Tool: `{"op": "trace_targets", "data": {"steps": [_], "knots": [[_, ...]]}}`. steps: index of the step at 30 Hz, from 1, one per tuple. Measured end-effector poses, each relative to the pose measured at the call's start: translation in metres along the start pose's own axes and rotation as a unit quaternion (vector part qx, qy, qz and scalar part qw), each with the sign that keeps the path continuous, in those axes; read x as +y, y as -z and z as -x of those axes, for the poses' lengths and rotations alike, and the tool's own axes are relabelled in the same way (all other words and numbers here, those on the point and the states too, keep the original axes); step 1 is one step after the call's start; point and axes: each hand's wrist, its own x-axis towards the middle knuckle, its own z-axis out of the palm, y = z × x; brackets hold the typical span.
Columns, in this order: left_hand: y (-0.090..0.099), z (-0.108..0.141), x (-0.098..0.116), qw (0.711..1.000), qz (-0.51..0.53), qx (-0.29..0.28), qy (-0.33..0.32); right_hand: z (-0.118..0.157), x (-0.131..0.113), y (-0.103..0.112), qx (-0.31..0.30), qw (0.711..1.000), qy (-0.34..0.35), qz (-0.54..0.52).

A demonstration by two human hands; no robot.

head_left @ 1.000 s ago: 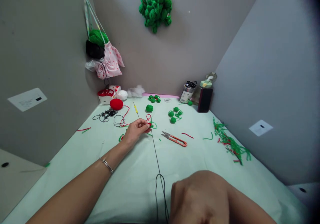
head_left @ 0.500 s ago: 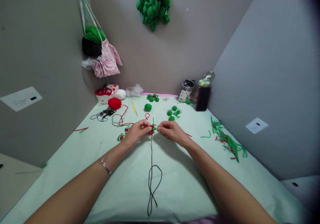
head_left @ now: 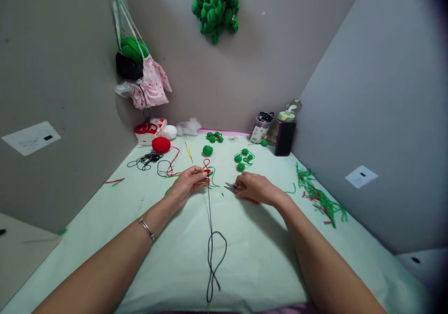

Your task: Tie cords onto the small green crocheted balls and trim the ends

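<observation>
Compared with half a second ago, when both hands met at the small yarn piece (head_left: 207,171), the right hand (head_left: 261,189) has moved off to the scissors (head_left: 230,187), just right of the frame's centre. Its forearm slants in from the lower right, back of the hand up, fingers bent over the handles; how firmly they close is hard to tell. The left hand (head_left: 189,183) stays left of centre, forearm rising from the lower left, thumb and fingertips pinching the red-and-green piece, black cord (head_left: 210,211) trailing to the bottom middle
</observation>
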Motion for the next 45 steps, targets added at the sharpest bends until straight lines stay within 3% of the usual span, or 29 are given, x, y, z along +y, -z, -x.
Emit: {"op": "trace_targets", "data": {"steps": [3,6,9,11,20,37,45], "knots": [[0.002,-0.003,-0.002,1.000,0.007,0.010,-0.012,0.003,-0.006,0.000,-0.009,0.999,0.028,-0.018],[0.002,-0.004,-0.003,0.999,0.021,0.017,-0.019,0.004,-0.009,0.004,0.002,0.991,0.053,-0.124],[0.001,-0.004,-0.003,0.999,0.033,0.022,-0.019,0.004,-0.013,0.006,0.060,0.963,0.087,-0.248],[0.000,-0.004,-0.003,0.999,0.044,0.018,-0.015,0.004,-0.018,0.005,0.103,0.948,0.118,-0.276],[-0.003,-0.001,-0.001,0.998,0.069,0.000,-0.004,-0.004,-0.031,-0.018,0.256,0.948,0.183,-0.051],[-0.002,-0.001,-0.001,0.998,0.060,-0.006,-0.004,-0.005,-0.030,-0.018,0.262,0.939,0.217,-0.045],[-0.002,-0.001,0.000,0.999,0.049,-0.007,0.001,-0.006,-0.025,-0.016,0.228,0.944,0.213,-0.105]]}}
